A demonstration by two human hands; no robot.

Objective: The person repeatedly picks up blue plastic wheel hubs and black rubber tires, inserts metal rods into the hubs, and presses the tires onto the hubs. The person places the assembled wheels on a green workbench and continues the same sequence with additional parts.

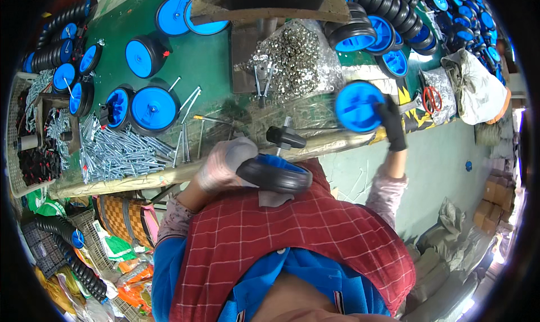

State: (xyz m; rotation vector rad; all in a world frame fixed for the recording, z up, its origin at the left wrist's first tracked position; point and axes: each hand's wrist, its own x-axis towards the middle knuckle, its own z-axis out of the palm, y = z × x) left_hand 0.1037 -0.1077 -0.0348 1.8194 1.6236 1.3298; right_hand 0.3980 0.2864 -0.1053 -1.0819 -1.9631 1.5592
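Hands [226,160] gloved, left partly behind wheel [274,176]

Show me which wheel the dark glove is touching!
The blue wheel by the table's front edge, right of the shiny metal pile. Only it has the dark-gloved right hand on its rim; the left hand holds another wheel.

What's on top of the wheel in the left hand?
Above the wheel in the left hand is a black piece on a metal rod. The wheel hides the rod's lower end, so I can't see where it stops.
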